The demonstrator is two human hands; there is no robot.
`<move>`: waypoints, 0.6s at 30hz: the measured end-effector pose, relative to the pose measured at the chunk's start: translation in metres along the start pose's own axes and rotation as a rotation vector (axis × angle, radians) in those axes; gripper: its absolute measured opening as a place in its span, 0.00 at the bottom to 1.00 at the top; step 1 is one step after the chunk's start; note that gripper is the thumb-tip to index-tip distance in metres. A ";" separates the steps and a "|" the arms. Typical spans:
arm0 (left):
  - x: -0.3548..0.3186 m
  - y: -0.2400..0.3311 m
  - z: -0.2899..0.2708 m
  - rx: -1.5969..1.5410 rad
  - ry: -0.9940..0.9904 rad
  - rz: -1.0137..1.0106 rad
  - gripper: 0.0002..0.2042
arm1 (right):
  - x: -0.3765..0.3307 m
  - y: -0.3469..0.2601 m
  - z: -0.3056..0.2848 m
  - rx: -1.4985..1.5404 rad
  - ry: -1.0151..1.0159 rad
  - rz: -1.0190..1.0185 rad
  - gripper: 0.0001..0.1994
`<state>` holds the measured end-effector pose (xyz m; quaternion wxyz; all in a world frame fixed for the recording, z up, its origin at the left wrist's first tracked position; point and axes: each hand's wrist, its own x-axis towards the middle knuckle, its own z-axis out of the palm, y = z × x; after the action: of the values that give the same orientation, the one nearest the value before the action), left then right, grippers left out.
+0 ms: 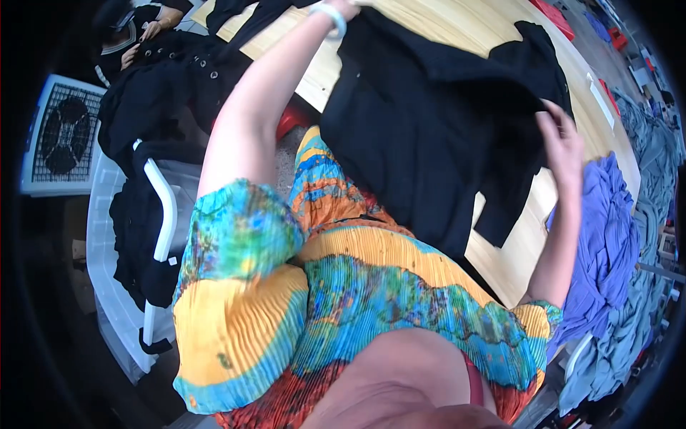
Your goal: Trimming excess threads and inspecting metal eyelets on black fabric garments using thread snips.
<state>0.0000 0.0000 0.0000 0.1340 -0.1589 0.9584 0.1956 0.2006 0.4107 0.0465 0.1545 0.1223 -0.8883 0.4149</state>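
Observation:
A large black garment (421, 136) is spread before me, draped over the near edge of the wooden table and partly raised in folds. At the top of the view, my left hand (346, 8) grips its upper left part; the picture's edge cuts off some of the fingers. A pale bracelet (334, 20) circles that wrist. My right hand (562, 146) is closed on the garment's right edge, with the fingers curled at the cloth and slightly blurred. One black sleeve-like part (532, 53) lies beyond it on the table.
The light wooden table (500, 275) reaches under the garment. Purple cloth (604, 243) and grey-blue cloth (647, 150) are heaped at the right. A clear plastic bin (100, 243) with black clothes, a white-framed fan (68, 136) and another person's hand (151, 30) are at the left.

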 end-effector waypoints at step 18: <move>-0.121 -0.072 0.132 0.026 0.422 0.493 0.15 | -0.154 -0.021 0.162 -0.216 -0.260 0.122 0.21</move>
<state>0.1621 0.0229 -0.1029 -0.1170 0.0428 0.9771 0.1725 0.3217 0.2858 -0.0949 0.0251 0.1036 -0.9459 0.3064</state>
